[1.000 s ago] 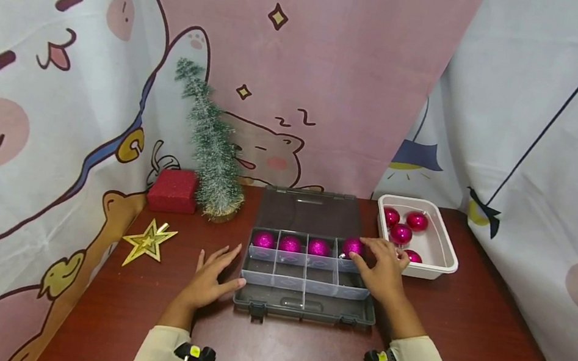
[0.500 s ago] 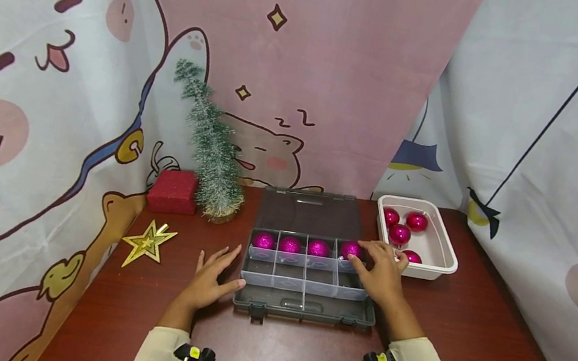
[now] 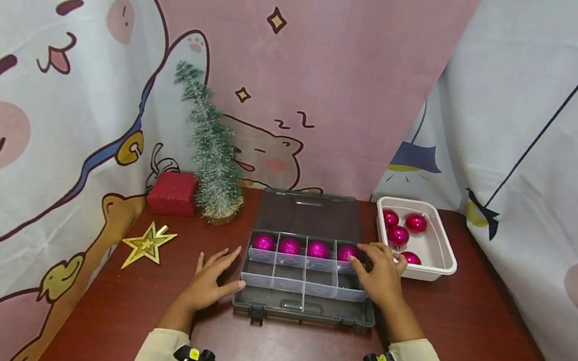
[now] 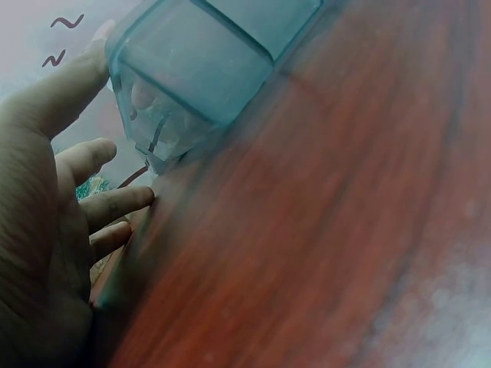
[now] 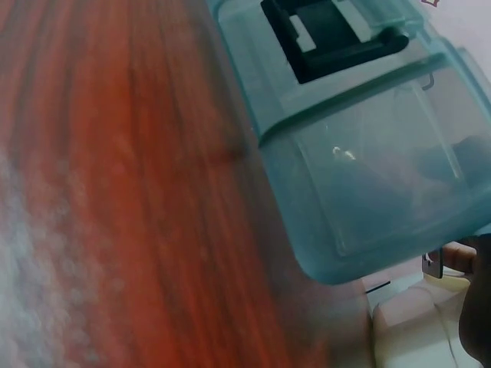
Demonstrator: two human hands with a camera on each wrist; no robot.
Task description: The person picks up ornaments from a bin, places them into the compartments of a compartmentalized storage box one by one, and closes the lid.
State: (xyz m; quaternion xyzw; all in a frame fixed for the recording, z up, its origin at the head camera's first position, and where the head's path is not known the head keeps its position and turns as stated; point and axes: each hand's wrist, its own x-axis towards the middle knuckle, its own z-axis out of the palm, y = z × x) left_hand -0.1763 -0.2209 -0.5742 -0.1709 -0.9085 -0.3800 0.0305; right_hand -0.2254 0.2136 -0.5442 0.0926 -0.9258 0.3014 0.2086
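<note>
A dark clear-plastic organizer box (image 3: 303,314) lies with its lid (image 3: 309,215) raised at the back. Glitter-magenta Christmas baubles (image 3: 289,246) sit in the back row of compartments. The rightmost bauble (image 3: 344,252) is down in its compartment, and my right hand (image 3: 382,274) holds it with thumb and index finger at its right side. My left hand (image 3: 209,280) has its fingers spread on the box's left side, thumb tip at the edge. In the left wrist view those fingers (image 4: 119,205) extend beside the box wall. The right wrist view shows mainly the box's front corner and latch (image 5: 330,34).
Just right of the box, a white tray (image 3: 445,255) holds several shiny magenta baubles (image 3: 398,236). On the left are a gold star (image 3: 148,245), a red block (image 3: 173,193) and a small frosted Christmas tree (image 3: 213,164). Printed cloth hangs behind and at both sides.
The rightmost bauble has settled slightly lower and to the left in its compartment, the right fingertips staying beside it. One shiny bauble in the white tray has rolled a little left. My left hand stays put.
</note>
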